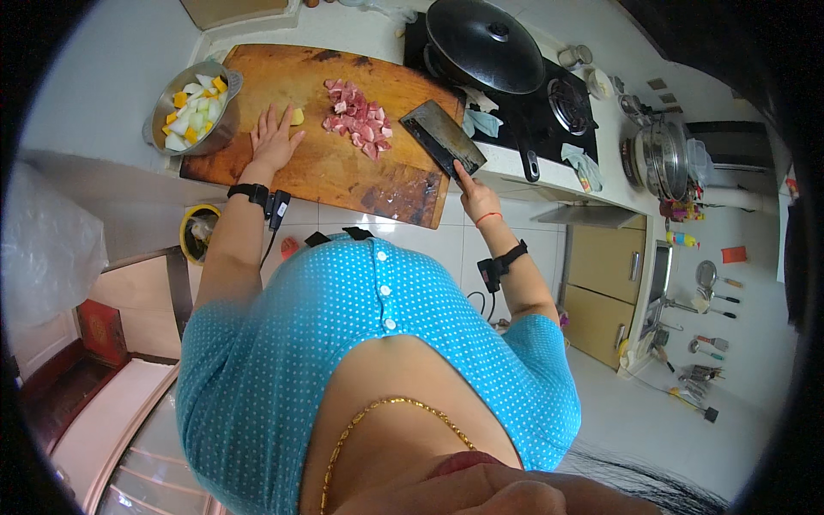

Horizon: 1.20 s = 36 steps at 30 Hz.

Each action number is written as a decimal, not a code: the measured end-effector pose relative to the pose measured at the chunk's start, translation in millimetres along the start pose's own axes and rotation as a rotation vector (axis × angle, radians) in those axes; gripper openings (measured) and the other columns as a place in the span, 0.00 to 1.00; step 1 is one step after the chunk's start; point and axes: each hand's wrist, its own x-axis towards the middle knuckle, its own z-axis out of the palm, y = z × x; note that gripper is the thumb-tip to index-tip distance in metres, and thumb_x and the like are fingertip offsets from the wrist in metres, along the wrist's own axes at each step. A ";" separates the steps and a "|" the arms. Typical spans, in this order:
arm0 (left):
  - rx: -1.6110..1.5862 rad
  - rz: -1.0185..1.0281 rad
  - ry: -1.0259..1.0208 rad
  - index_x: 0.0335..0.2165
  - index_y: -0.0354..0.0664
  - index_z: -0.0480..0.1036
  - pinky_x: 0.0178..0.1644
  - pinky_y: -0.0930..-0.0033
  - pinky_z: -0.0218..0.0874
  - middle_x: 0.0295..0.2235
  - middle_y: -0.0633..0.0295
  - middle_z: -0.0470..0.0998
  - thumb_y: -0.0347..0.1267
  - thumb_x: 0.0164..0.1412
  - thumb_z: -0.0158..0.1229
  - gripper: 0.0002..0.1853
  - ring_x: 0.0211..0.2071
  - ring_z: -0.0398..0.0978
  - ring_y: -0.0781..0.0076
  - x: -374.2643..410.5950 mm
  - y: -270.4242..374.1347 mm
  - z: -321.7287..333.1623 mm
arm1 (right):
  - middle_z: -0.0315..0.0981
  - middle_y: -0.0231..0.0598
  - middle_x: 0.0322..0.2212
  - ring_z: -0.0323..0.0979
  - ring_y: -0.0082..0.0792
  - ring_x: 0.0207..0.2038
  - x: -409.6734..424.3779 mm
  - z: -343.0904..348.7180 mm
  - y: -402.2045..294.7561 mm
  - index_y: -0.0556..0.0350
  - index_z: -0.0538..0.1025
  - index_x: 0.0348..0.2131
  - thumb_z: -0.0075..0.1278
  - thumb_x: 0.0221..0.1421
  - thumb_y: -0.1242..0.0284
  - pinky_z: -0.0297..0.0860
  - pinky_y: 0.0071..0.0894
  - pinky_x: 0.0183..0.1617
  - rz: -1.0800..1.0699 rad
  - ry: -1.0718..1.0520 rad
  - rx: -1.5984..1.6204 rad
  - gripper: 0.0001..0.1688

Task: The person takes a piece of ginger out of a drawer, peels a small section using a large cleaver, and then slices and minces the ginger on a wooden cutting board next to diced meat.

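My left hand (275, 141) lies palm down with fingers apart on a wooden cutting board (309, 164), beside a small pale yellow piece of food (297, 116), which seems to be ginger. My right hand (474, 193) grips a dark-bladed cleaver (444, 136), its blade over the board's right edge. Between my hands, on the board, lies a heap of cut raw meat (360, 119). Left of my left hand stands a metal pot (222, 125) holding white and orange-yellow vegetable chunks (196, 114).
Right of the board is a black gas hob (515, 125) with a lidded wok (486, 45), its handle reaching over the counter edge. Cloths (481, 122) lie near the wok. Steamer pans (666, 161) stand farther right. A yellow-rimmed bin (187, 235) is on the floor at left.
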 end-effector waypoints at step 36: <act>-0.333 0.228 0.257 0.43 0.42 0.71 0.49 0.62 0.60 0.42 0.53 0.70 0.31 0.43 0.63 0.25 0.46 0.65 0.53 0.6 15.0 -14.0 | 0.67 0.41 0.21 0.67 0.31 0.18 -25.0 15.5 -43.5 0.48 0.48 0.61 0.43 0.55 0.74 0.66 0.27 0.20 0.471 -0.181 1.718 0.37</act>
